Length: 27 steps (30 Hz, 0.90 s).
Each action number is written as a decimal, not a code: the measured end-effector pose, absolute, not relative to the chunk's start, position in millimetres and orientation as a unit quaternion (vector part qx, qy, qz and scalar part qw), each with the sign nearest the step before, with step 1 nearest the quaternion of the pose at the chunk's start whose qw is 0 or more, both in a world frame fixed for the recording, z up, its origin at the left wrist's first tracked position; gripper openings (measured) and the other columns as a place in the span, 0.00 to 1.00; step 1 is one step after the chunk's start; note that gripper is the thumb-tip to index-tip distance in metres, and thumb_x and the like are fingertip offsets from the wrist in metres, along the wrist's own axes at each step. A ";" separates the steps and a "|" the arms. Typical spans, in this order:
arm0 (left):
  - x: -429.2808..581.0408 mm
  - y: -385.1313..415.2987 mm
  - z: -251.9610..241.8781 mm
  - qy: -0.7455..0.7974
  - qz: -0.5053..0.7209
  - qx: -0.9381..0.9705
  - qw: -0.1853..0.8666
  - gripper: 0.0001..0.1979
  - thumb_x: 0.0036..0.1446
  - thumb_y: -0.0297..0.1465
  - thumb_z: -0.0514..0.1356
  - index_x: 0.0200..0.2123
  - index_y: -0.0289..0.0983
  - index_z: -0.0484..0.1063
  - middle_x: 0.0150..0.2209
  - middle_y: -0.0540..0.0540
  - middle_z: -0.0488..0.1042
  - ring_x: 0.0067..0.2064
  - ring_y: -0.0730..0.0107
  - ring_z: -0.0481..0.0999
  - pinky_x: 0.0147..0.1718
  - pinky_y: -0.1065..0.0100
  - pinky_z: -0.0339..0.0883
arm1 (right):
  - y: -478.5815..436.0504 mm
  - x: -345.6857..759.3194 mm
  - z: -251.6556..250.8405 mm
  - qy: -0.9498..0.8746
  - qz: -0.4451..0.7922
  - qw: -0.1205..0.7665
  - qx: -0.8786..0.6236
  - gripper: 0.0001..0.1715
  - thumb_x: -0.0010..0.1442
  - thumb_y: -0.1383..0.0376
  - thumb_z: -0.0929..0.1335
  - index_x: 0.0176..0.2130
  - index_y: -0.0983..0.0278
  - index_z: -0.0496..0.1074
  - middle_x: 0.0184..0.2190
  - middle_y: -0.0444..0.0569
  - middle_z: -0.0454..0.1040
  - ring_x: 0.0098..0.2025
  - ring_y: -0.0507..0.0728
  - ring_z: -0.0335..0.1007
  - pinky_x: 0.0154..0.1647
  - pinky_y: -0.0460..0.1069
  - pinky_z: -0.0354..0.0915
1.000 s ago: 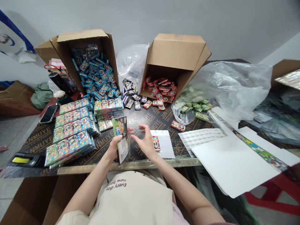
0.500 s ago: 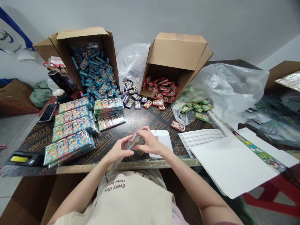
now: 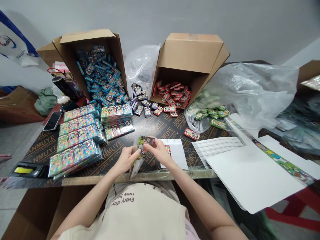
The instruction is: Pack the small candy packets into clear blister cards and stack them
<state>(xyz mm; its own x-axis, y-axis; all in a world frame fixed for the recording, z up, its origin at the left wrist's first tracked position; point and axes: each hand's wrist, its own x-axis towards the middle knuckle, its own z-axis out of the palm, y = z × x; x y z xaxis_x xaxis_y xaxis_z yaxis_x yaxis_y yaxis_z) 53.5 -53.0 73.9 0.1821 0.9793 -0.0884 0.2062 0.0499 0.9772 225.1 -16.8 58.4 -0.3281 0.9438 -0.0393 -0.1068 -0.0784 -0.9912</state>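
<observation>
My left hand (image 3: 127, 159) is closed on a clear plastic bag (image 3: 135, 169), whose lower end hangs toward the table edge. Small printed packs (image 3: 141, 144), green and dark, show at the bag's upper part, between my two hands. With thumb and fingers pressed together, my right hand (image 3: 160, 152) grips these packs; how far they sit inside the bag I cannot tell. Just beside my right wrist lies a white sheet (image 3: 178, 155) with a red pack (image 3: 168, 150) on it, partly hidden by that hand.
Stacks of bagged packs (image 3: 77, 143) stand at left, near a phone (image 3: 52, 120). Behind are cartons of blue packs (image 3: 105, 80) and red packs (image 3: 172, 93), with purple packs (image 3: 147, 111) between. Green packs (image 3: 217, 123) and white sheets (image 3: 250, 173) lie at right.
The bag has turned more upright, and the green and dark packs in my hands now show plainly. My right thumb has come down onto them.
</observation>
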 end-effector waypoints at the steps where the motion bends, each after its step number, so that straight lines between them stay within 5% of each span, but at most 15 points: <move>1: 54.1 -52.7 73.1 0.527 0.378 0.586 0.487 0.17 0.53 0.41 0.60 0.20 0.34 0.69 0.19 0.53 0.63 0.23 0.75 0.60 0.24 0.73 0.53 | -15.8 224.6 59.4 -0.525 0.614 0.437 -0.396 0.14 0.51 0.55 0.73 0.34 0.62 0.72 0.27 0.43 0.74 0.29 0.52 0.69 0.35 0.48 0.66; 5: 51.5 -46.8 68.6 0.572 0.412 0.555 0.441 0.22 0.52 0.42 0.60 0.15 0.35 0.59 0.16 0.55 0.55 0.20 0.78 0.53 0.21 0.73 0.46 | -15.3 224.8 62.2 -0.490 0.649 0.432 -0.390 0.18 0.49 0.56 0.74 0.38 0.62 0.73 0.31 0.44 0.76 0.32 0.53 0.71 0.33 0.47 0.67; 9: 45.5 -39.2 64.6 0.589 0.465 0.482 0.453 0.21 0.51 0.44 0.61 0.18 0.34 0.66 0.18 0.52 0.63 0.21 0.76 0.60 0.21 0.73 0.53 | -26.6 225.8 53.2 -0.468 0.760 0.309 -0.328 0.31 0.43 0.61 0.77 0.47 0.62 0.70 0.30 0.43 0.77 0.29 0.52 0.72 0.29 0.46 0.68; 14: 43.5 -42.7 53.6 0.516 0.417 0.446 0.601 0.19 0.47 0.43 0.66 0.35 0.32 0.74 0.28 0.47 0.76 0.27 0.69 0.72 0.24 0.72 0.64 | -26.5 236.1 40.7 -0.473 0.733 0.301 -0.385 0.18 0.45 0.61 0.76 0.35 0.66 0.72 0.20 0.39 0.71 0.18 0.46 0.62 0.19 0.41 0.59; 18: 45.7 -46.6 40.8 0.444 0.370 0.458 0.675 0.20 0.46 0.39 0.67 0.40 0.32 0.74 0.33 0.44 0.79 0.32 0.64 0.77 0.30 0.68 0.68 | -13.5 243.0 41.3 -0.469 0.700 0.375 -0.386 0.22 0.46 0.60 0.75 0.41 0.62 0.71 0.28 0.42 0.76 0.29 0.52 0.72 0.33 0.48 0.70; 22: 58.9 -41.7 43.7 0.425 0.440 0.437 0.660 0.21 0.41 0.34 0.71 0.41 0.34 0.75 0.41 0.42 0.79 0.42 0.60 0.77 0.45 0.63 0.68 | -11.0 235.3 43.3 -0.475 0.618 0.462 -0.425 0.18 0.47 0.57 0.74 0.37 0.61 0.71 0.33 0.45 0.77 0.38 0.56 0.74 0.44 0.52 0.69; 27: 86.7 -36.4 62.5 0.432 0.608 0.242 0.620 0.17 0.49 0.43 0.64 0.35 0.35 0.77 0.35 0.45 0.80 0.37 0.62 0.78 0.40 0.63 0.70 | -26.9 212.5 48.4 -0.449 0.606 0.501 -0.425 0.20 0.54 0.50 0.69 0.41 0.59 0.71 0.40 0.46 0.76 0.43 0.57 0.72 0.46 0.51 0.67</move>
<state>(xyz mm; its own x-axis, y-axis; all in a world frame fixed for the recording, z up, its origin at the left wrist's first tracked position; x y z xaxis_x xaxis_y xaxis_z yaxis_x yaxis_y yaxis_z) 86.7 -36.4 62.5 -0.1136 0.9634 -0.2427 -0.5457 0.1436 0.8256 212.5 -26.9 48.4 -0.1376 0.9884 -0.0650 -0.2259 -0.0952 -0.9695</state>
